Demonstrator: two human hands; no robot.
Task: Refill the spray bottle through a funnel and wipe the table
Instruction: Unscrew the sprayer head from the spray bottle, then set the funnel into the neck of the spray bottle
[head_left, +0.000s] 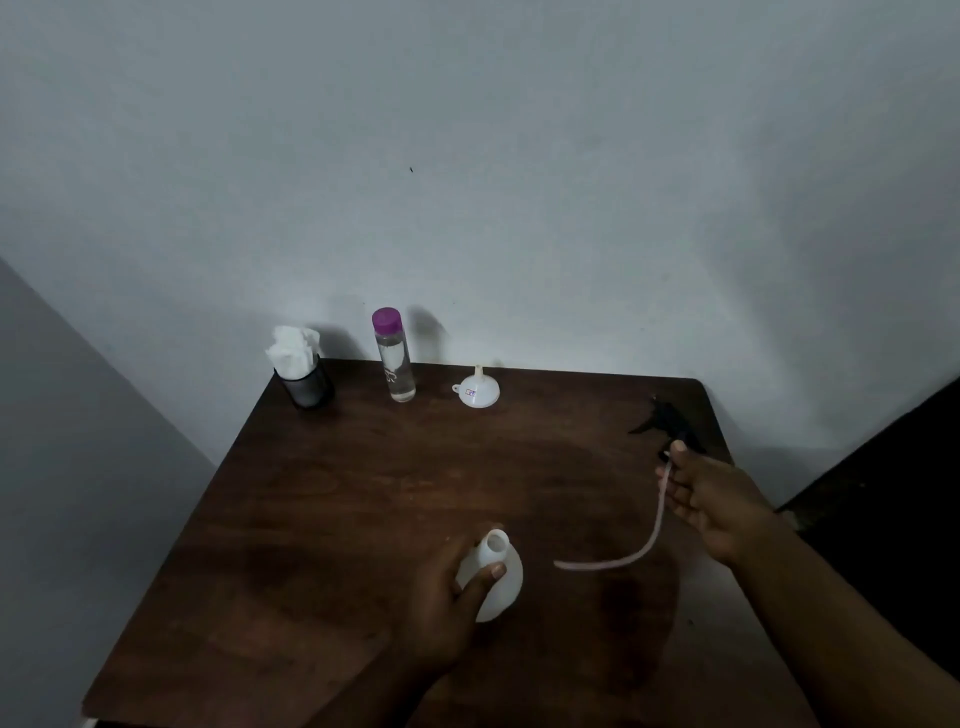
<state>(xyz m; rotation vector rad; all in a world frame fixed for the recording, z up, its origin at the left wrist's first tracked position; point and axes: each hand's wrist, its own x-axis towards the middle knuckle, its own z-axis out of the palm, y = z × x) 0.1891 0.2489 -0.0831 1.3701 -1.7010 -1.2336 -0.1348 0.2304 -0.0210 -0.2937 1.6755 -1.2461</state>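
While left hand curls fingers round uncapped spray bottle, right hand fingers grip sprayer head, tube hanging.

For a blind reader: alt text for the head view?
A left hand grips an uncapped spray bottle on a table; the right hand holds its trigger head and dip tube. A funnel, clear bottle and tissue cup stand behind.

Dark brown wooden tabletop, set against a pale wall. Carries along the far edge, left to right: dark cup stuffed with white tissue, clear cylindrical bottle with purple cap, small white plastic funnel resting mouth-down, spout up. Bears near the front a white plastic bottle, neck open, standing.
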